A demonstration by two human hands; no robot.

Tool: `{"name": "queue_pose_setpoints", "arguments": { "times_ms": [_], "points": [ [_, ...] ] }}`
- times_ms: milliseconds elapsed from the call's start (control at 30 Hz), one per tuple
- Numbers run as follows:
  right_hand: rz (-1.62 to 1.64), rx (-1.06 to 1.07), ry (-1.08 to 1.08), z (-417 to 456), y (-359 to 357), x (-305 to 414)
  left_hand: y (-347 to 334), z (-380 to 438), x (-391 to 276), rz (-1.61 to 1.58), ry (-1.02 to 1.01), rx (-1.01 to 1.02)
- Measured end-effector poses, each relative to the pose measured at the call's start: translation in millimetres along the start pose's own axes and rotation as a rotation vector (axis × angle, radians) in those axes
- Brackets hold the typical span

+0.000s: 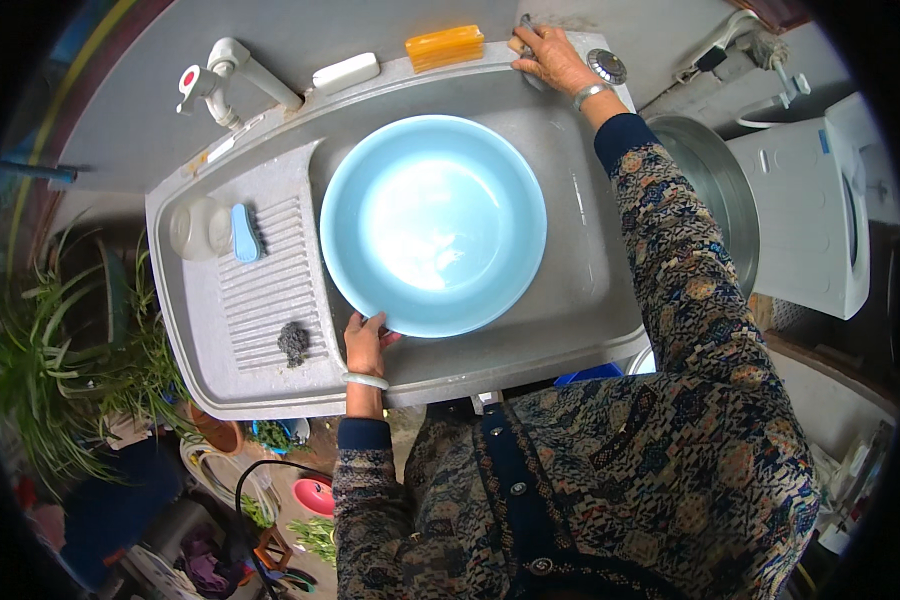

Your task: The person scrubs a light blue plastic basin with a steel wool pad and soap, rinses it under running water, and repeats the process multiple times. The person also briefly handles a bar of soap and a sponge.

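A round light-blue plastic basin [450, 315] sits in the deep bowl of the grey washboard sink [592, 285]. My left hand [366, 341] grips the basin's near-left rim, its fingertips partly hidden by the edge. At the sink's far right corner, my right hand [551, 56] is closed around a small greyish object [526, 51], mostly covered by the fingers, so I cannot tell what it is. Just right of that hand lies a round metal drain strainer [607, 66]. Something shiny and clear-looking fills the basin's middle with bright reflections; whether it is water is unclear.
A white tap [229, 82], a white bar [346, 73] and an orange bar of soap [445, 49] line the back ledge. On the ribbed washboard [270, 285] are a blue brush [245, 234] and a dark scouring pad [293, 343]. A metal tub [742, 202] stands right.
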State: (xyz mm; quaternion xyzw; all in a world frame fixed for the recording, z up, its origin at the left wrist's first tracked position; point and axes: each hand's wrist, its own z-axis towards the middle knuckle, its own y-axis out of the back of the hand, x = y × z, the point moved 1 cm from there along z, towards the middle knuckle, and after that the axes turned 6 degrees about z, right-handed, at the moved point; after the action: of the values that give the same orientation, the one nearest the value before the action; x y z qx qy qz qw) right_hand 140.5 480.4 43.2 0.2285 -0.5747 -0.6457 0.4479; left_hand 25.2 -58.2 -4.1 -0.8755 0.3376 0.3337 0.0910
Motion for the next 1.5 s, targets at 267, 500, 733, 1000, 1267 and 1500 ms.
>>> {"name": "queue_pose_setpoints", "arguments": {
  "times_ms": [267, 500, 733, 1000, 1267, 1500],
  "points": [
    [-0.072, 0.109, 0.094, -10.1, 9.1, 10.3, 4.1, 3.3, 10.5, -0.022, -0.01, 0.009],
    [1.313, 0.119, -0.358, -53.0, 34.5, 40.3, 10.6, -34.5, -38.6, 0.641, -0.595, -0.453],
    [2.015, 0.387, -0.366, -106.6, 36.3, 166.4, -100.6, -18.5, -120.5, -0.318, -0.304, 0.313],
    [0.933, -0.047, -0.128, -139.3, 21.4, 244.2, -145.3, 5.9, -112.3, -0.94, -0.116, 0.592],
    [0.684, -0.469, 0.031, -130.7, 31.6, 255.1, -142.1, -6.5, -118.8, -0.926, -0.212, 0.622],
    [0.457, -0.041, 0.069, -127.6, 14.0, 270.4, -151.4, -23.0, -110.2, -0.836, -0.177, 0.543]
  ]
}}
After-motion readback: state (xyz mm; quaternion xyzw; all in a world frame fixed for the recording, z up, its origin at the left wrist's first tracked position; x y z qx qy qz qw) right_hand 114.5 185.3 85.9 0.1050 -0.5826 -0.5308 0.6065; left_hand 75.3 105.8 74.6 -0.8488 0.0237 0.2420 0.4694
